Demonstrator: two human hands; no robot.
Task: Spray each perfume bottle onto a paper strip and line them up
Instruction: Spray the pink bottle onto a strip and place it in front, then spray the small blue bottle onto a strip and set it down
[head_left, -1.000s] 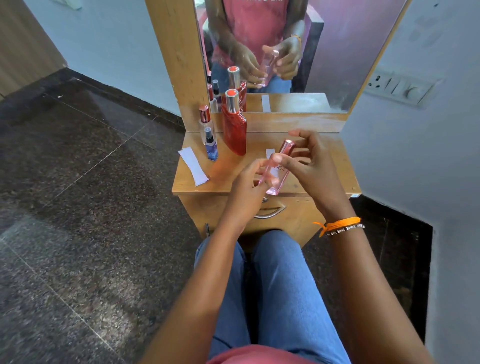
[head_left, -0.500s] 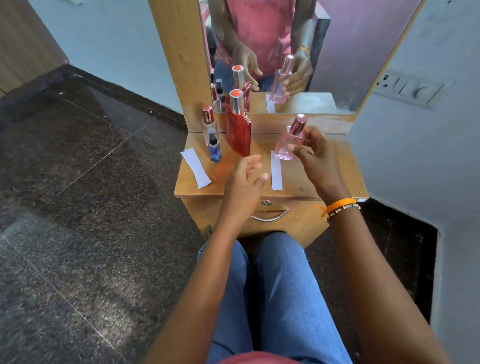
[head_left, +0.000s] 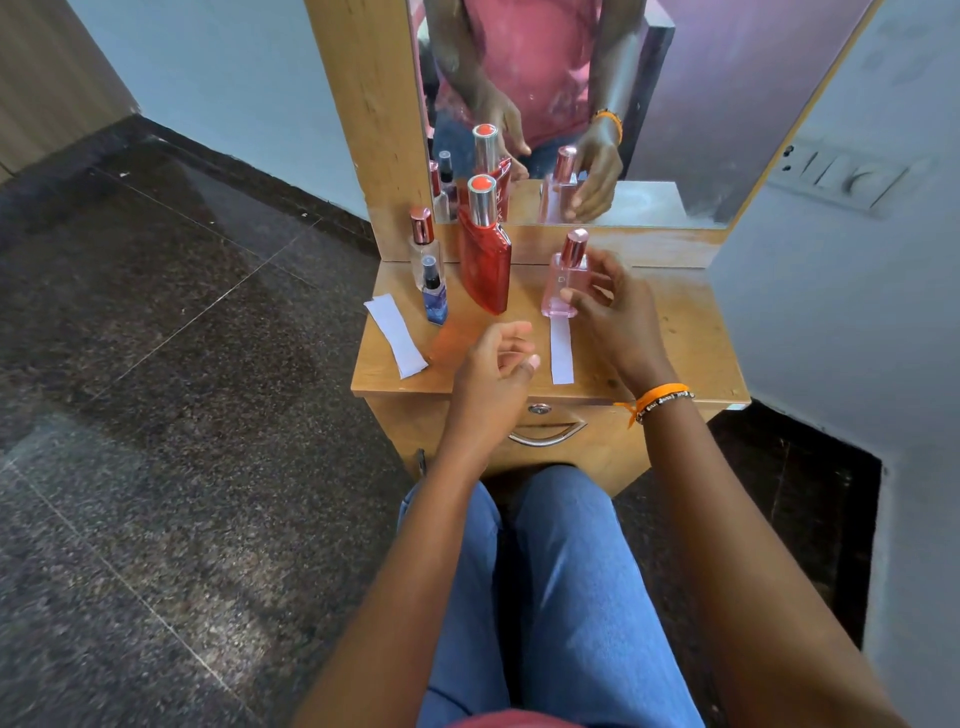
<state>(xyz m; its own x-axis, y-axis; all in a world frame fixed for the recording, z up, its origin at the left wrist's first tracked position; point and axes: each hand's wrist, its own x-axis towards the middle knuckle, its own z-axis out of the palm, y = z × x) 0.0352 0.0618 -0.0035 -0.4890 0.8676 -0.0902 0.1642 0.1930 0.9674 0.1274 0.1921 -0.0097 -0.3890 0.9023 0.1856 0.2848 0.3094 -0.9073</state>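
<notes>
A pink perfume bottle (head_left: 557, 304) with a rose cap stands upright on the wooden dresser top (head_left: 675, 338), at the far end of a white paper strip (head_left: 562, 353). My right hand (head_left: 618, 322) holds it, thumb on its front and fingers curled behind. My left hand (head_left: 493, 374) hovers over the front edge, loosely curled and holding nothing. To the left stand a tall red bottle (head_left: 485, 270), a small blue spray bottle (head_left: 434, 299) and a clear bottle with a rose cap (head_left: 422, 236). A second paper strip (head_left: 397, 335) lies at the left edge.
A mirror (head_left: 675, 104) in a wooden frame rises behind the bottles and reflects them and my hands. A drawer with a metal handle (head_left: 545, 439) sits under the top. A wall with a switch panel (head_left: 841, 176) is close on the right. My knees are under the dresser.
My right hand carried the pink bottle from in front of me down onto the dresser, at the head of the middle strip. My left hand let go of it and drew back.
</notes>
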